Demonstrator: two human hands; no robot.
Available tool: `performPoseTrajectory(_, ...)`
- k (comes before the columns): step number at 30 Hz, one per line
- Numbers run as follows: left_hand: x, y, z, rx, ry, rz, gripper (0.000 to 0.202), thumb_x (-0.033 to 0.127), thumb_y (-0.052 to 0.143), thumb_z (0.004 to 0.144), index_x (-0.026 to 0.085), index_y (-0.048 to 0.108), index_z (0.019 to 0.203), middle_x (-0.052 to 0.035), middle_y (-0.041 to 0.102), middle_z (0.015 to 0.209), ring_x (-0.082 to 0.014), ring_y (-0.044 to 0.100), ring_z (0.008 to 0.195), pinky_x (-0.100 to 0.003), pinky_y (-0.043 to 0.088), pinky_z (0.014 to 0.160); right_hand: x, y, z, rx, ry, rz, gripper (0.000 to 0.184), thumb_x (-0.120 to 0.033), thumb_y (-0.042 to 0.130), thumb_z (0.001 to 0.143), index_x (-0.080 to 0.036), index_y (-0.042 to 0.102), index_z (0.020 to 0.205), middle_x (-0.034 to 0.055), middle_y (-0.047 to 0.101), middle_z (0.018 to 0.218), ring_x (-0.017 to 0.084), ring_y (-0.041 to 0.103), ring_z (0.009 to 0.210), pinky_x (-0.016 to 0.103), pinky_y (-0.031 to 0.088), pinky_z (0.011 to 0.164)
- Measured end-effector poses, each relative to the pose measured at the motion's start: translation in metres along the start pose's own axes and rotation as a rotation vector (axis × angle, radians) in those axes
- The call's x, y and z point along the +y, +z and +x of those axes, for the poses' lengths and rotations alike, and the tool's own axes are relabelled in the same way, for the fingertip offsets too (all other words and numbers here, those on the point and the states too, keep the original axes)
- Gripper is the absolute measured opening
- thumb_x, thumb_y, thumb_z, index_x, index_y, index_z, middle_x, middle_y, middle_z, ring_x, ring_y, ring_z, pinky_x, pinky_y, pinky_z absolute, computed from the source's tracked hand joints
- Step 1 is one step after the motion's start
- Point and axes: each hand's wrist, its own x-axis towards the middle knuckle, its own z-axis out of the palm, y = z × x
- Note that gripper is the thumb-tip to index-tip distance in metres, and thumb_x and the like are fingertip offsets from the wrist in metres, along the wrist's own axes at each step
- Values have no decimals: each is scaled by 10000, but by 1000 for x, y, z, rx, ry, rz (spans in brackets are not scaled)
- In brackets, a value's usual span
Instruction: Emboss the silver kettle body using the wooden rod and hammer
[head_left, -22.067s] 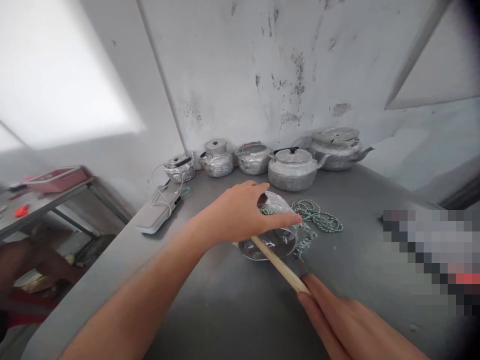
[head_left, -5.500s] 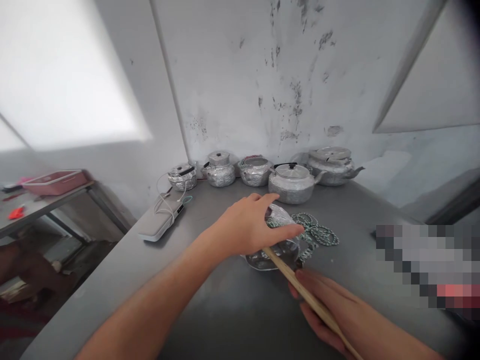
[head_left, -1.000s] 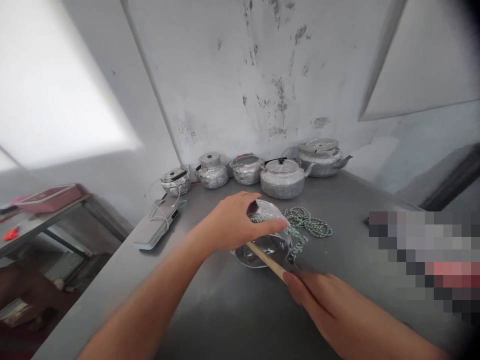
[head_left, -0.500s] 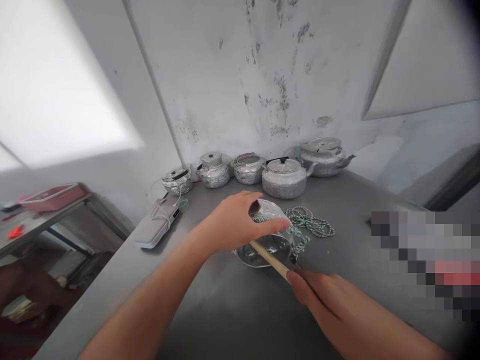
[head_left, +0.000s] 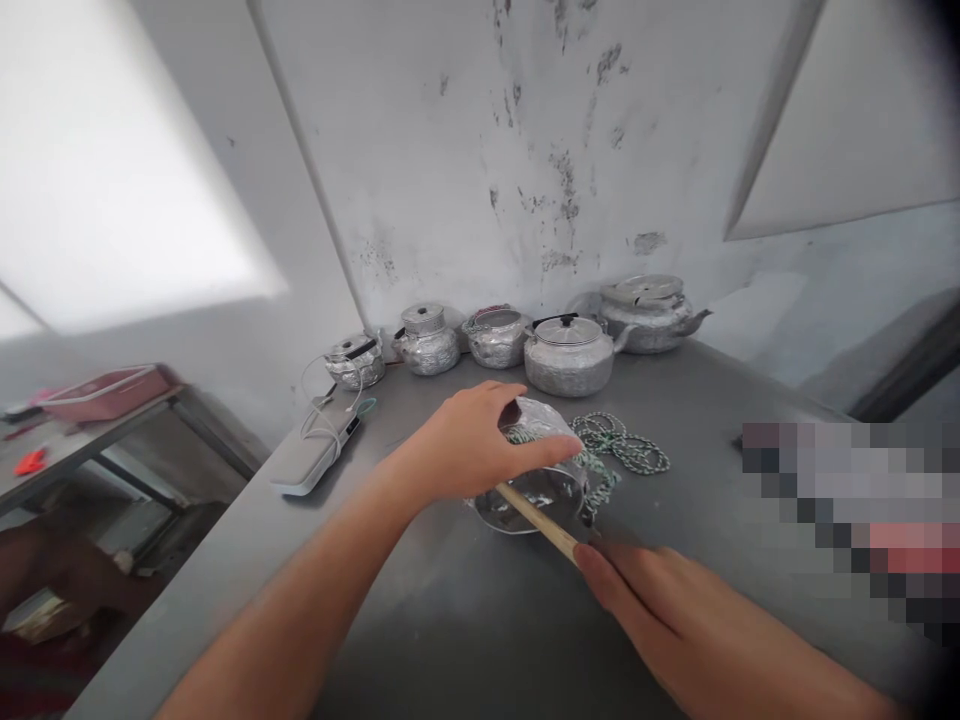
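A silver metal kettle [head_left: 546, 418] with a crinkled surface lies tipped on the grey table, its round opening facing me. My left hand [head_left: 480, 440] is wrapped over its top, thumb and fingers around green-and-white cord wound there. In my right hand [head_left: 637, 575] is a wooden stick [head_left: 538, 518], which reaches into the kettle's opening. The stick's far end is hidden by the kettle and my left hand. Loose patterned cord [head_left: 634, 452] trails from the kettle and lies looped just behind it on the right.
Along the wall stand several more metal kettles, among them a lidded one [head_left: 568, 360] and a large one [head_left: 649, 325]. A grey case-like device with a white cable [head_left: 319, 455] lies at the left edge. A pink basket [head_left: 109, 393] rests on a side table.
Almost nothing differs. Both hands, the kettle and the stick keep nearly the same places.
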Motion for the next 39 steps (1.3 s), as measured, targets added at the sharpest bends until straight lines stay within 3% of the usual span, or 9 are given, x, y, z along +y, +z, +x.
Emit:
performPoseTrajectory(5, -1, 0, 0, 8, 4, -1, 968, 880, 531, 796, 214, 517, 1497, -86, 541, 1512, -351, 537, 1331, -421, 474, 1049, -1, -1, -1, 33, -41, -25, 559, -471, 217, 1035, -257, 727, 954, 114, 790, 919, 313, 756, 899, 452, 570, 816)
performPoseTrajectory(11, -1, 1, 0, 2, 2, -1, 979, 888, 527, 791, 216, 513, 1502, -85, 535, 1518, -347, 531, 1338, -422, 461, 1066, 1, 1, -2, 58, -22, -70, 577, -423, 187, 1033, -262, 717, 869, 91, 788, 835, 270, 744, 722, 390, 559, 646)
performPoseTrajectory(16, -2, 2, 1, 16, 8, -1, 975, 890, 522, 792, 216, 521, 1496, -89, 535, 1518, -348, 524, 1346, -422, 454, 1075, -3, -4, -1, 74, 1, -20, 601, -456, 178, 1046, -262, 727, 899, 81, 798, 887, 266, 754, 806, 395, 560, 722)
performPoseTrajectory(20, -1, 0, 0, 0, 2, -2, 983, 894, 515, 793, 214, 512, 1503, -87, 524, 1529, -351, 530, 1340, -418, 470, 1054, -5, -9, -4, 92, -44, -60, 550, -363, 210, 1039, -233, 744, 1001, 106, 797, 922, 282, 750, 773, 414, 546, 695)
performPoseTrajectory(24, 0, 0, 0, -2, -1, -3, 982, 891, 515, 795, 216, 506, 1507, -83, 507, 1545, -355, 513, 1360, -417, 459, 1070, -2, -6, -5, 83, -11, -20, 582, -405, 199, 1056, -257, 732, 875, 74, 773, 789, 248, 722, 666, 369, 514, 613)
performPoseTrajectory(26, 0, -1, 0, -6, -2, -6, 974, 884, 520, 799, 217, 504, 1510, -79, 508, 1544, -350, 512, 1362, -415, 456, 1074, 1, -4, -3, 68, -10, -8, 560, -420, 214, 1054, -255, 715, 866, 80, 775, 815, 256, 721, 675, 374, 500, 599)
performPoseTrajectory(29, 0, -1, -1, -7, -5, -7, 981, 886, 521, 797, 211, 504, 1509, -82, 521, 1532, -350, 517, 1355, -421, 453, 1079, 1, -2, -2, 79, -29, 28, 504, -444, 251, 1050, -258, 708, 946, 87, 786, 933, 272, 739, 807, 395, 523, 694)
performPoseTrajectory(32, 0, -1, -1, -6, -5, -9, 990, 891, 517, 794, 213, 497, 1515, -79, 502, 1548, -354, 499, 1372, -429, 448, 1085, -1, -2, -1, 98, -35, 55, 512, -433, 242, 1054, -262, 710, 933, 85, 790, 903, 266, 746, 810, 391, 533, 713)
performPoseTrajectory(39, 0, -1, -1, -8, -3, -11, 978, 891, 517, 795, 226, 501, 1512, -77, 498, 1553, -357, 496, 1375, -428, 446, 1087, 0, -3, -2, 123, -43, 38, 492, -403, 287, 1052, -265, 709, 841, 70, 782, 802, 238, 728, 673, 345, 515, 588)
